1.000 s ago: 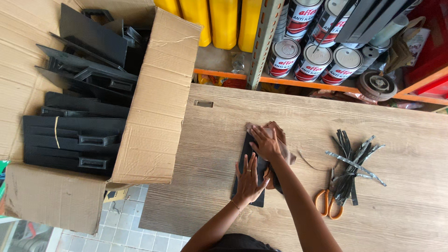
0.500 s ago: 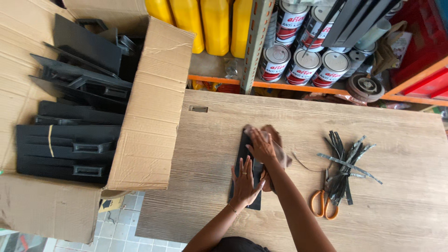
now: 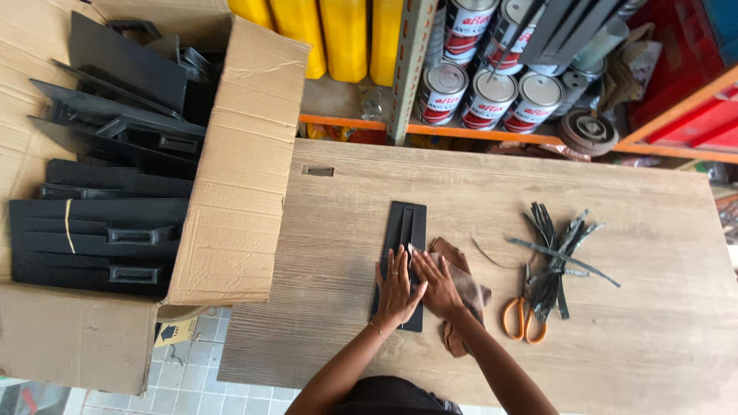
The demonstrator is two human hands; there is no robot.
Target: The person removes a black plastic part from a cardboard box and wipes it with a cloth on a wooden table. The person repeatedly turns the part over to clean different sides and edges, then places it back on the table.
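A flat black ribbed plastic panel (image 3: 406, 227) lies lengthwise on the wooden table (image 3: 661, 330). My left hand (image 3: 395, 289) presses flat on its near half, fingers spread. My right hand (image 3: 438, 283) rests next to it, pressing a brown cloth (image 3: 458, 280) against the panel's right edge. The cloth trails toward me under my right wrist.
A large open cardboard box (image 3: 231, 184) full of several black plastic panels (image 3: 100, 230) stands at the left. Orange-handled scissors (image 3: 523, 319) and a bundle of cut black straps (image 3: 555, 253) lie to the right. Metal cans (image 3: 486, 98) and yellow jugs (image 3: 338, 34) fill the shelf behind.
My right hand has drawn the cloth from the panel's far end down toward me, uncovering the far half. My left hand stayed on the near half.
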